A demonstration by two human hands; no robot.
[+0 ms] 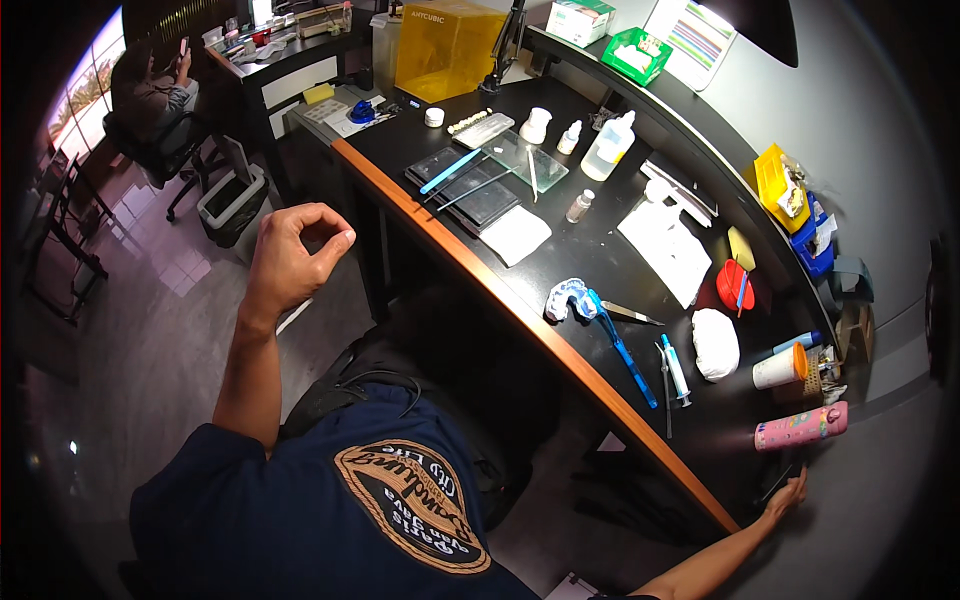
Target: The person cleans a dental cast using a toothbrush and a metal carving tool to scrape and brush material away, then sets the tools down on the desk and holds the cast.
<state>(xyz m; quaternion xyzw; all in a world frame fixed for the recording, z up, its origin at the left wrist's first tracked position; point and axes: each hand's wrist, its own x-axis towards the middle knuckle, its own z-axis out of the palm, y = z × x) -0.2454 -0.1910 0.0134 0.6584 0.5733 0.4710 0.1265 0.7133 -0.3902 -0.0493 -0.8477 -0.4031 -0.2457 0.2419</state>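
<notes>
My left hand [298,250] is raised left of the desk's wooden edge [450,250], its thumb and fingers curled into a ring with nothing visible in them. At the far right end of the desk, my right hand [785,497] grips a dark flat object [778,482], partly hidden, beside a pink bottle [800,425]. Along the near part of the black top lie a blue-and-white moulded piece [568,298], a long blue tool [630,362], metal tweezers [632,312], a syringe [676,370], a white lump [716,345] and an orange-lidded cup [778,367].
Farther back are dark slabs [450,185], bottles [608,148], white paper [665,250], a red dish [733,282] and a lamp [760,30]. A raised ledge [690,112] holds bins. At left, a seated person [150,100] holds a phone near a waste bin [230,200].
</notes>
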